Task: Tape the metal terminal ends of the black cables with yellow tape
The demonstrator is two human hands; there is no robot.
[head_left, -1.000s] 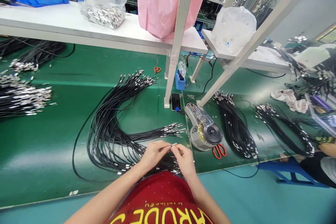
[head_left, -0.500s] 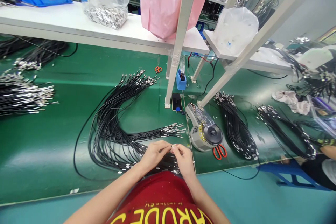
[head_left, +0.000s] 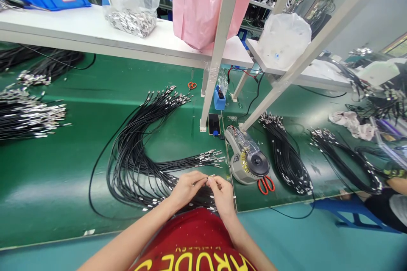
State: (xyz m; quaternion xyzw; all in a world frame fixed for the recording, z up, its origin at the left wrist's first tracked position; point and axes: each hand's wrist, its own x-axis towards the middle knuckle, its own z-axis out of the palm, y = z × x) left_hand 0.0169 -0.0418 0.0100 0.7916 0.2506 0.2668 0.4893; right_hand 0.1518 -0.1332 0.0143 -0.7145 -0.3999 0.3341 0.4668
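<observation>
My left hand (head_left: 188,187) and my right hand (head_left: 223,194) meet at the front of the green table, fingertips pinched together. Between them is the end of a thin black cable, its small pale tip (head_left: 212,175) showing; most of it is hidden by the fingers. Under and beside my hands curves a large bundle of black cables (head_left: 129,148) with silver connector ends and white tags. One branch of the bundle (head_left: 187,161) points right, just beyond my fingers. A grey round tape dispenser (head_left: 249,161) stands to the right of my right hand.
Orange-handled scissors (head_left: 266,185) lie by the dispenser, a smaller pair (head_left: 192,85) farther back. A phone (head_left: 214,123) and a blue holder (head_left: 219,98) sit near the shelf post (head_left: 213,59). More cable bundles (head_left: 288,156) lie right and left. A person's arm shows at far right.
Both hands stay at nearly the same spot, still pinched on the cable end. The view has shifted very slightly; the table items have not moved.
</observation>
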